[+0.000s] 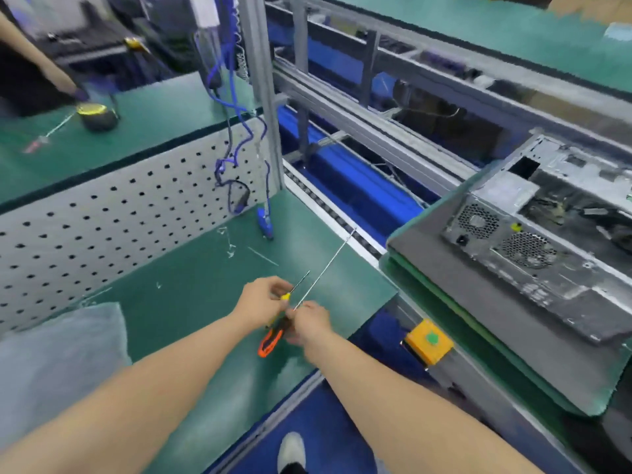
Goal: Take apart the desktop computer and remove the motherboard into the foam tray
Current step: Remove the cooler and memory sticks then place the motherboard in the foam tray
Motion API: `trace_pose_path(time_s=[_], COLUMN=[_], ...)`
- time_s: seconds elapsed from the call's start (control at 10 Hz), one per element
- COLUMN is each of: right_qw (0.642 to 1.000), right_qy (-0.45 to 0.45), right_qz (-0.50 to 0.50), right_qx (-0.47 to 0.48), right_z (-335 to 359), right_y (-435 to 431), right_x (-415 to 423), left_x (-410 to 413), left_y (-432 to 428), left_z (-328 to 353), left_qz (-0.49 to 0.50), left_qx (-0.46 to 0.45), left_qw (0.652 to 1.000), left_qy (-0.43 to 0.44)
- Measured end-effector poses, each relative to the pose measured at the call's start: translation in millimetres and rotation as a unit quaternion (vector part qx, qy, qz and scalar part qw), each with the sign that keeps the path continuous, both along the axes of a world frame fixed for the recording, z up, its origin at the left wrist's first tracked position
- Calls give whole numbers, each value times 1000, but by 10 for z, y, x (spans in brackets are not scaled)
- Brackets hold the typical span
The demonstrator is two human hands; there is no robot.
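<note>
While curled, both grips (pixel 265 295) (pixel 309 319) on screwdrivers (pixel 286 296) (pixel 325 265).

The left hand (pixel 265 299) and right hand (pixel 309 319) are bare, like both forearms (pixel 164 381); near, one white shoe (pixel 290 449) shows.

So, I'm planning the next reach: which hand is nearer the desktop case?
Right. The right hand, pinching a thin metal rod, lies toward the desktop case; the left hand, gripping the screwdriver, is just beyond it, farther away. Neither touches the case.
</note>
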State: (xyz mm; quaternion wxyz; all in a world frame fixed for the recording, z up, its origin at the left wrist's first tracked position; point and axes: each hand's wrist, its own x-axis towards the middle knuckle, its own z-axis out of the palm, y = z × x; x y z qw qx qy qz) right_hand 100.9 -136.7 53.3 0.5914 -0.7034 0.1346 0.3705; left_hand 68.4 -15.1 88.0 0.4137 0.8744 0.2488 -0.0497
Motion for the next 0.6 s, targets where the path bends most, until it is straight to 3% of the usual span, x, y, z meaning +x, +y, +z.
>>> trace_pose_path(time_s=[0.2,0.6], right_qw=[990,984], right_qy=[120,139], right_qz=[77,107], right_qx=[12,-34], right_z=[-260,-602], right_y=[372,459], right_x=[-298,-550], left_x=[-522,-812], left_y=[452,499], left_z=[-352,-775], left_qz=[60,76], left_qx=[40,66], left_qw=[996,989], left_qy=[56,108])
